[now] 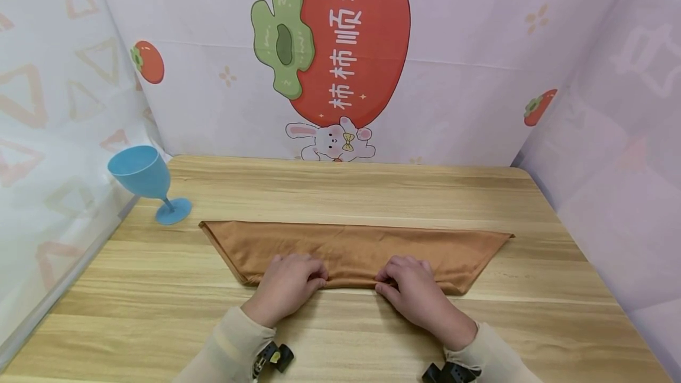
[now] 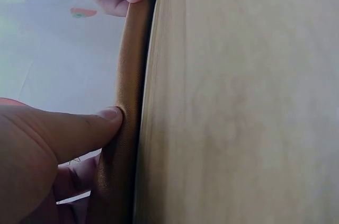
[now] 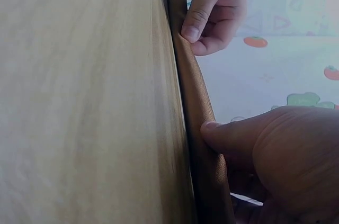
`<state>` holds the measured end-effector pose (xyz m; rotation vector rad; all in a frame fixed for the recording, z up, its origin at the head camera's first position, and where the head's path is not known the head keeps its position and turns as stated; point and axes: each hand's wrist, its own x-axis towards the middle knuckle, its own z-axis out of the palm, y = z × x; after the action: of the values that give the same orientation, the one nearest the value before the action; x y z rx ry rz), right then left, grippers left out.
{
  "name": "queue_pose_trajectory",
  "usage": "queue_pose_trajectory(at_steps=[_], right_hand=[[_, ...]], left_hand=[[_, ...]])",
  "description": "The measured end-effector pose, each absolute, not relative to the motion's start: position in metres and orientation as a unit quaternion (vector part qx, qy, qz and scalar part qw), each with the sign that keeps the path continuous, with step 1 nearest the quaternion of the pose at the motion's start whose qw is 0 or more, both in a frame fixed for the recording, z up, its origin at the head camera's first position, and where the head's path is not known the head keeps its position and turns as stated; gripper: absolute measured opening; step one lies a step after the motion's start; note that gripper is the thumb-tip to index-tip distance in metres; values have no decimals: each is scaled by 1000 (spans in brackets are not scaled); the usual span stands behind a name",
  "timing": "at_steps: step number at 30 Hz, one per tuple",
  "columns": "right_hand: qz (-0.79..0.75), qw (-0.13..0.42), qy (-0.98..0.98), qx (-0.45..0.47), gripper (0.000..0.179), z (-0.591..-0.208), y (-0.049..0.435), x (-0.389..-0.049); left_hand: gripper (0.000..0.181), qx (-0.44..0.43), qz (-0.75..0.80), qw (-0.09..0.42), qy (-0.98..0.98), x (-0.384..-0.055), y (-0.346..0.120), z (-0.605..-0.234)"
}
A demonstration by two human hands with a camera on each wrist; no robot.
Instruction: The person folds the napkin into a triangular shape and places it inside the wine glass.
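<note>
A brown, satiny cloth point(image 1: 351, 247) lies on the wooden table, folded into a wide trapezoid with its long edge at the back. Along its near edge the fabric is turned into a narrow roll point(image 2: 130, 70). My left hand point(image 1: 289, 285) pinches that roll left of the middle, thumb in front and fingers over the top. To the right of the middle, my right hand point(image 1: 415, 291) pinches the same edge in a like way. In the right wrist view the right thumb point(image 3: 233, 134) presses on the rolled edge point(image 3: 198, 97). The fingers behind the roll are partly hidden.
A blue goblet point(image 1: 143, 176) stands at the table's back left, beyond the cloth's left corner. Printed fabric walls point(image 1: 457, 105) enclose the table point(image 1: 340, 194) at the back and both sides. Small black cameras point(image 1: 279, 356) are strapped to the wrists.
</note>
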<state>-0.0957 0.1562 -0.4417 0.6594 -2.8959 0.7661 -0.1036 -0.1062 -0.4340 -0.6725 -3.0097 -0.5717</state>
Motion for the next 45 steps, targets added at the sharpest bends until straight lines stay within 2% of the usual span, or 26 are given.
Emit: queue_pose_trajectory(at_steps=[5,12,18,34,45], right_hand=[[248,37,-944,213,12,-441,156,-95],[257,18,-944,207,11,-440,155,-94],[262,8,-944,202,12,-441,155,-94],[256,24,-944,205,10,-443,157,-96],[280,22,-941,189,23,-445,158,-99]], left_hand=[[9,-222,-168,15,-960,-104,-107,-435],[16,-221,-175,0,-959,-104,-108,-435],[13,-223,-182,6,-958,-104,-107,-435],[8,-230,-158,14,-960,-102,-104,-432],[6,-237,-142,19,-961,-103,-105,-433]])
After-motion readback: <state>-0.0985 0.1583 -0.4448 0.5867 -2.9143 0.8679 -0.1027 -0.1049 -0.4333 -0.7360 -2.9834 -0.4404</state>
